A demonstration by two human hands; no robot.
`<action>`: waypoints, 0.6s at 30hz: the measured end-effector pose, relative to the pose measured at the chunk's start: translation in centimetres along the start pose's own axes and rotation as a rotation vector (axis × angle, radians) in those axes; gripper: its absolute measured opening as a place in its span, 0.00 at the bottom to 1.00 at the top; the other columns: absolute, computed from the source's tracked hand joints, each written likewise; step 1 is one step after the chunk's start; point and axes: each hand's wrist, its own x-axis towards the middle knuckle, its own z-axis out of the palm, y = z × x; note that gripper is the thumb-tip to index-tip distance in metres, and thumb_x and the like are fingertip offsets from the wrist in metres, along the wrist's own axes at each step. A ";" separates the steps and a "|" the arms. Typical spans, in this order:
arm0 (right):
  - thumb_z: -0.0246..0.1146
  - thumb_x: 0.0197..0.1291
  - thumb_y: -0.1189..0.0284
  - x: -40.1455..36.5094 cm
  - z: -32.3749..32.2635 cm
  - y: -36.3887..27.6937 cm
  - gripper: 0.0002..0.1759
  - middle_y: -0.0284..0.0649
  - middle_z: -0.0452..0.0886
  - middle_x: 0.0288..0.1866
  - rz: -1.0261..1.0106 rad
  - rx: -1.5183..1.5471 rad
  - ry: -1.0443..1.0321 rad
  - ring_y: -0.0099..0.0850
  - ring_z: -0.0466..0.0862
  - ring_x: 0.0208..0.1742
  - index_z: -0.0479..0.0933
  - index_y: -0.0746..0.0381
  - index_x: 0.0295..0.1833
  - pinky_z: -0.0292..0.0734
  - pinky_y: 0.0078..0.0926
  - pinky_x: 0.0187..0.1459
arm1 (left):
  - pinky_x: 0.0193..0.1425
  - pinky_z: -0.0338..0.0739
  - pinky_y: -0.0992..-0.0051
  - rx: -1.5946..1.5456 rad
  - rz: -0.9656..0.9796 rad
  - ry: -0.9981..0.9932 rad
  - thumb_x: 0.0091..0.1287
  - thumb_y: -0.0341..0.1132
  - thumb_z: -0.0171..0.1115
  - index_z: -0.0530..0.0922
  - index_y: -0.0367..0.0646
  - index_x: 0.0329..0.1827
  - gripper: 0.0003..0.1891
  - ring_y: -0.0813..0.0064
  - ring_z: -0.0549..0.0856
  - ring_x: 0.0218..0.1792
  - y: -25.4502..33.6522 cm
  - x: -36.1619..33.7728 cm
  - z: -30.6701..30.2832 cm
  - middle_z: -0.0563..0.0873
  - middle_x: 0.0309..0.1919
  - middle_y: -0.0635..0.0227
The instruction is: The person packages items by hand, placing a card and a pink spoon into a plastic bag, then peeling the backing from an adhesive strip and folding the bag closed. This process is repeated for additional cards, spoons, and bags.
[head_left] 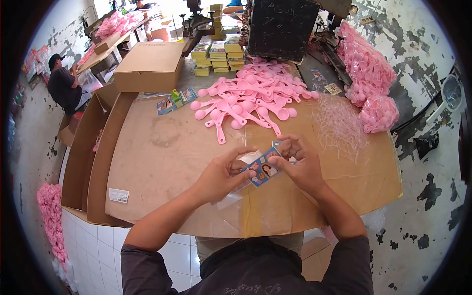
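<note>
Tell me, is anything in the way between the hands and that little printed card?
Nothing visible does: the left hand and the right hand both pinch the printed card directly, over the cardboard sheet.

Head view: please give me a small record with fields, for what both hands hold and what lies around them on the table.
Hands: left hand and right hand both pinch one printed card
Grip: fingertips on the card's opposite ends
Surface: cardboard sheet
Behind the hands: heap of pink spoons
Right side: clear plastic strips, bagged pink spoons
Back left: closed carton
Back: yellow stacks
Far left: another person
</note>
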 end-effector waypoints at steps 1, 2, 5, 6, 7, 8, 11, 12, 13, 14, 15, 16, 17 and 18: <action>0.73 0.66 0.75 0.0 0.2 0.6 0.09 0.37 0.85 0.38 0.012 0.065 0.054 0.25 0.83 0.37 0.86 0.64 0.50 0.78 0.23 0.40 | 0.51 0.85 0.75 -0.037 0.007 0.025 0.77 0.26 0.65 0.66 0.39 0.79 0.29 0.79 0.89 0.49 0.1 0.0 0.0 0.92 0.47 0.59; 0.74 0.65 0.74 0.1 0.3 0.8 0.09 0.37 0.85 0.37 0.024 0.129 0.106 0.26 0.82 0.37 0.87 0.64 0.48 0.78 0.23 0.39 | 0.51 0.85 0.76 -0.075 0.016 0.051 0.77 0.26 0.65 0.66 0.39 0.79 0.29 0.79 0.89 0.49 0.2 0.0 -0.1 0.92 0.47 0.59; 0.72 0.68 0.71 0.1 -0.3 -0.8 0.09 0.39 0.86 0.39 -0.197 -0.296 -0.132 0.30 0.85 0.40 0.86 0.65 0.48 0.80 0.28 0.45 | 0.51 0.85 0.76 -0.094 0.043 0.063 0.77 0.26 0.65 0.67 0.39 0.79 0.29 0.79 0.89 0.48 -0.1 0.0 -0.5 0.92 0.48 0.59; 0.71 0.69 0.71 0.3 -0.2 -0.9 0.09 0.39 0.87 0.42 -0.241 -0.301 -0.203 0.31 0.85 0.43 0.86 0.65 0.48 0.80 0.30 0.48 | 0.50 0.85 0.77 -0.083 0.052 0.056 0.77 0.26 0.65 0.67 0.39 0.79 0.28 0.80 0.89 0.48 -0.3 -0.1 -0.6 0.92 0.48 0.59; 0.70 0.70 0.70 0.6 -0.2 -0.9 0.09 0.40 0.87 0.44 -0.285 -0.305 -0.273 0.32 0.85 0.46 0.86 0.65 0.48 0.80 0.31 0.50 | 0.50 0.85 0.77 -0.073 0.052 0.054 0.77 0.26 0.64 0.68 0.38 0.78 0.28 0.80 0.89 0.48 -0.3 -0.1 -0.6 0.92 0.48 0.59; 0.68 0.71 0.69 1.0 -0.2 -0.9 0.10 0.41 0.88 0.46 -0.329 -0.308 -0.343 0.34 0.86 0.48 0.86 0.65 0.49 0.80 0.33 0.53 | 0.50 0.85 0.77 -0.062 0.053 0.053 0.77 0.26 0.64 0.69 0.38 0.77 0.27 0.80 0.89 0.48 -0.2 -0.1 -0.5 0.92 0.48 0.60; 0.66 0.71 0.69 5.0 -2.4 0.3 0.11 0.45 0.87 0.49 -0.210 -0.399 -0.318 0.39 0.85 0.55 0.86 0.66 0.49 0.78 0.38 0.59 | 0.50 0.85 0.79 -0.089 0.035 0.066 0.78 0.27 0.64 0.72 0.36 0.74 0.23 0.81 0.89 0.48 -0.1 -0.1 -0.7 0.92 0.49 0.60; 0.65 0.69 0.71 6.8 -3.1 1.3 0.11 0.47 0.86 0.50 -0.244 -0.537 -0.223 0.42 0.84 0.56 0.86 0.66 0.50 0.78 0.39 0.60 | 0.50 0.85 0.79 -0.109 0.024 0.071 0.78 0.27 0.64 0.74 0.35 0.73 0.22 0.82 0.89 0.48 -0.2 0.0 -0.7 0.92 0.49 0.61; 0.65 0.67 0.72 8.4 -3.7 2.4 0.12 0.49 0.85 0.52 -0.278 -0.674 -0.125 0.44 0.84 0.57 0.85 0.66 0.52 0.78 0.39 0.60 | 0.49 0.85 0.80 -0.097 0.007 0.071 0.78 0.27 0.64 0.75 0.35 0.72 0.21 0.82 0.89 0.47 -0.3 0.0 -0.7 0.92 0.49 0.61; 0.65 0.66 0.73 10.0 -4.2 3.6 0.13 0.50 0.85 0.52 -0.302 -0.750 -0.139 0.46 0.84 0.57 0.85 0.66 0.53 0.78 0.40 0.60 | 0.49 0.85 0.80 -0.083 -0.008 0.071 0.78 0.27 0.64 0.76 0.34 0.70 0.20 0.82 0.89 0.47 -0.4 0.1 -0.8 0.92 0.49 0.61; 0.65 0.65 0.74 11.5 -4.6 4.7 0.15 0.51 0.85 0.52 -0.328 -0.825 -0.154 0.48 0.84 0.57 0.84 0.66 0.55 0.78 0.41 0.59 | 0.49 0.85 0.80 -0.069 -0.022 0.072 0.78 0.27 0.64 0.77 0.34 0.69 0.19 0.83 0.89 0.47 -0.5 0.2 -0.9 0.92 0.49 0.62; 0.64 0.64 0.75 12.3 -4.6 5.3 0.16 0.53 0.84 0.53 -0.355 -0.899 -0.168 0.49 0.83 0.57 0.84 0.67 0.56 0.78 0.42 0.59 | 0.49 0.85 0.80 -0.055 -0.014 0.079 0.78 0.28 0.64 0.78 0.34 0.68 0.18 0.83 0.89 0.47 -0.5 0.2 -1.0 0.92 0.49 0.62; 0.65 0.63 0.75 12.5 -4.5 6.0 0.17 0.53 0.84 0.53 -0.349 -0.932 -0.128 0.49 0.83 0.56 0.83 0.67 0.58 0.78 0.43 0.59 | 0.49 0.85 0.81 -0.042 -0.006 0.087 0.78 0.28 0.64 0.79 0.33 0.67 0.17 0.83 0.89 0.46 -0.6 0.2 -1.1 0.91 0.49 0.63; 0.65 0.63 0.76 12.7 -4.2 6.4 0.18 0.53 0.85 0.53 -0.343 -0.965 -0.089 0.50 0.83 0.56 0.82 0.68 0.59 0.78 0.44 0.58 | 0.48 0.85 0.81 -0.028 0.001 0.096 0.78 0.28 0.64 0.79 0.33 0.66 0.16 0.84 0.88 0.46 -0.6 0.2 -1.2 0.91 0.49 0.63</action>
